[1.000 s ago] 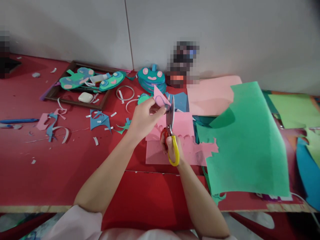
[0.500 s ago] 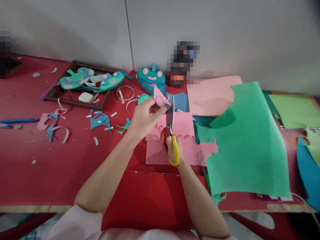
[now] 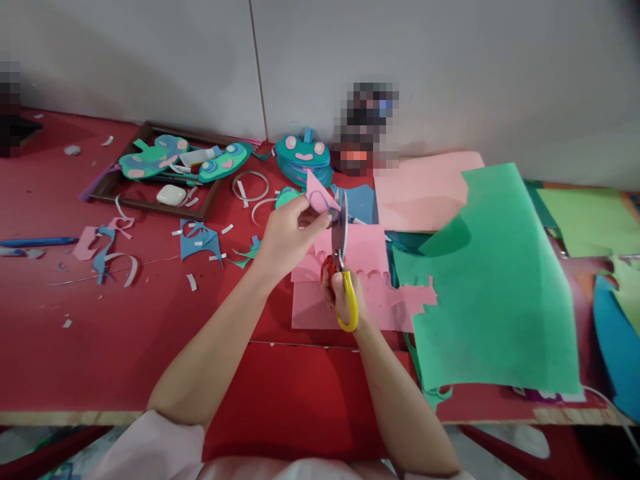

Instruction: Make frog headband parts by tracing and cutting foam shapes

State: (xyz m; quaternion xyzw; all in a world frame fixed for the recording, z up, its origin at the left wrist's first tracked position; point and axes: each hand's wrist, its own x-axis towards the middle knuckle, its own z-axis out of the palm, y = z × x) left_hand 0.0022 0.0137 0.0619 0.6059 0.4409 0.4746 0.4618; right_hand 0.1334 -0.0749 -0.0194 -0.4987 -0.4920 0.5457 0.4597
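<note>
Between the thumb and fingers of my left hand is a small piece of pink paper with a curved outline drawn on it. My right hand grips scissors with one red and one yellow handle loop. Their blades point away from me, right at the edge of the pink piece, and look slightly apart. Under both hands lie larger pink sheets with scalloped cut edges. Just behind the held piece is a blue paper.
A brown frame holds green paper shapes and a white case. A teal pouch-like craft with a face stands by the wall. A large green sheet spreads at right. Paper scraps and a blue pen lie at left.
Almost nothing differs. The pink piece and my left fingers have shifted very slightly at the scissor blades.
</note>
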